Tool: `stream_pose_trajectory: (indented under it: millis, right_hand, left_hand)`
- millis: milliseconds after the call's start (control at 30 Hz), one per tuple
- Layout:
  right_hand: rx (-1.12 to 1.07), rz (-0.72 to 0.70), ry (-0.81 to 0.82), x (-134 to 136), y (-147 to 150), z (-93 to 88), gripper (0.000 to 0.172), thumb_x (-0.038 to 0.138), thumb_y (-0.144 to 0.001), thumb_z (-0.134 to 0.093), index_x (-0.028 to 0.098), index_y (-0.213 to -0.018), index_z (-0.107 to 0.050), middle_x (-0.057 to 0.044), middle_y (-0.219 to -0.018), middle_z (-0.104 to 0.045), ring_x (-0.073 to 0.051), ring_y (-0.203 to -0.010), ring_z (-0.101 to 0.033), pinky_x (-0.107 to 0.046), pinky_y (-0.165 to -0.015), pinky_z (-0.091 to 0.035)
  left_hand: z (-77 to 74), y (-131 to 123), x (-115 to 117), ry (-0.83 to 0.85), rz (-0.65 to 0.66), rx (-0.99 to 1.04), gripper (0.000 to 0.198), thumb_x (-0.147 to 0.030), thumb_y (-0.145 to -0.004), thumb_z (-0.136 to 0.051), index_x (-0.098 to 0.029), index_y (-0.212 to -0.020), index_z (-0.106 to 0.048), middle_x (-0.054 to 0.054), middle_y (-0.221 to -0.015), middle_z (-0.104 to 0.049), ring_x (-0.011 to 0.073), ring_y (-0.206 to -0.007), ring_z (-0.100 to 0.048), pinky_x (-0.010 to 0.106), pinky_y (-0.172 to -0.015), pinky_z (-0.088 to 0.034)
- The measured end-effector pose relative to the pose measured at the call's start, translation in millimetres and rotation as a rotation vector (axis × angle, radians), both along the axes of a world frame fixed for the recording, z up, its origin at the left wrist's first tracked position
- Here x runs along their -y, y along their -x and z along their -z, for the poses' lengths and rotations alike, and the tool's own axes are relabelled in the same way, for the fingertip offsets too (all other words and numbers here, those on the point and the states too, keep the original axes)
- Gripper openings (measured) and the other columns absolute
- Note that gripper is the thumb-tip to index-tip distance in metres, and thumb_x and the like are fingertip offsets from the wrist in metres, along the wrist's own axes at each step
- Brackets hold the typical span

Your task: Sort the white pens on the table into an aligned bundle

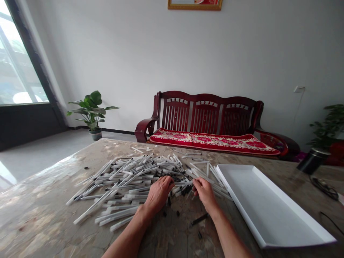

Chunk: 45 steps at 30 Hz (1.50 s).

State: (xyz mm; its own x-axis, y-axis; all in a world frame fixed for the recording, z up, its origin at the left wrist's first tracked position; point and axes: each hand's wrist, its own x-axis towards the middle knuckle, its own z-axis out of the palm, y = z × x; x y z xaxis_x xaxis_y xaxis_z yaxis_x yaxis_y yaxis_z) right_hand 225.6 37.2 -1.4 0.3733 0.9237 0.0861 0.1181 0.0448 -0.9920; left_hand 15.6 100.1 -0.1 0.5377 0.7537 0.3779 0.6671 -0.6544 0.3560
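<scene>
A big loose pile of white pen barrels (134,179) lies spread over the marble table (40,215). My left hand (159,193) rests on the near edge of the pile, fingers curled down among the pens and small black caps (185,190). My right hand (204,191) is just to its right, fingers pinched together on a pen from the pile; which part it holds is too small to tell. A black pen refill (199,219) lies on the table near my right wrist.
A long white tray (271,211) sits on the table to the right of my hands. A black cup (311,160) and glasses (324,187) are at the far right. Behind the table stand a red wooden bench (209,122) and potted plants (91,111).
</scene>
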Motion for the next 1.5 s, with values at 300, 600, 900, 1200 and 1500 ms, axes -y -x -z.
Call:
stream_pose_trajectory:
  millis: [300, 600, 900, 1200, 1500]
  right_hand:
    - [-0.112, -0.028, -0.094, -0.3, 8.5, -4.5, 0.053, 0.072, -0.063, -0.073, 0.021, -0.07, -0.062, -0.002, -0.06, -0.066, -0.02, -0.053, -0.064, -0.028, -0.045, -0.051]
    - [-0.142, 0.014, -0.178, -4.4, 5.5, 0.7, 0.045, 0.065, -0.067, -0.074, 0.022, -0.079, -0.064, -0.004, -0.069, -0.071, -0.023, -0.06, -0.068, -0.035, -0.055, -0.057]
    - [0.023, 0.021, -0.118, -3.3, 12.0, 7.2, 0.042, 0.057, -0.074, -0.067, 0.02, -0.094, -0.072, -0.009, -0.087, -0.075, -0.024, -0.067, -0.069, -0.028, -0.044, -0.049]
    - [0.054, -0.019, -0.059, -0.3, 12.1, 1.5, 0.045, 0.065, -0.073, -0.067, 0.02, -0.078, -0.072, -0.004, -0.061, -0.067, -0.018, -0.047, -0.059, -0.025, -0.037, -0.038]
    - [-0.117, 0.179, -0.088, -4.6, -2.4, 2.4, 0.048, 0.066, -0.065, -0.071, 0.02, -0.078, -0.068, -0.005, -0.062, -0.068, -0.022, -0.054, -0.064, -0.031, -0.043, -0.052]
  left_hand:
    - [-19.9, 0.4, 6.5, 0.099, -0.145, -0.081, 0.03, -0.03, -0.099, -0.037, -0.024, -0.08, -0.059, 0.002, -0.084, -0.068, 0.0173, -0.082, -0.064, 0.024, -0.068, -0.038]
    - [-24.4, 7.9, 2.9, 0.232, -0.103, -0.105, 0.038, -0.033, -0.1, -0.031, -0.024, -0.077, -0.06, 0.001, -0.074, -0.068, 0.0178, -0.073, -0.065, 0.025, -0.061, -0.032]
    - [-16.0, 8.0, -3.7, 0.224, -0.109, 0.004, 0.037, -0.032, -0.099, -0.031, -0.024, -0.079, -0.061, 0.002, -0.082, -0.069, 0.0175, -0.08, -0.065, 0.024, -0.069, -0.039]
    - [-19.5, 1.8, 4.4, 0.18, -0.069, -0.013, 0.03, -0.036, -0.098, -0.041, -0.024, -0.08, -0.062, 0.002, -0.085, -0.07, 0.0175, -0.082, -0.065, 0.023, -0.07, -0.04]
    - [-16.8, 2.1, 4.5, 0.154, -0.041, 0.108, 0.026, -0.034, -0.095, -0.046, -0.025, -0.109, -0.066, 0.006, -0.106, -0.073, 0.0231, -0.104, -0.063, 0.032, -0.092, -0.044]
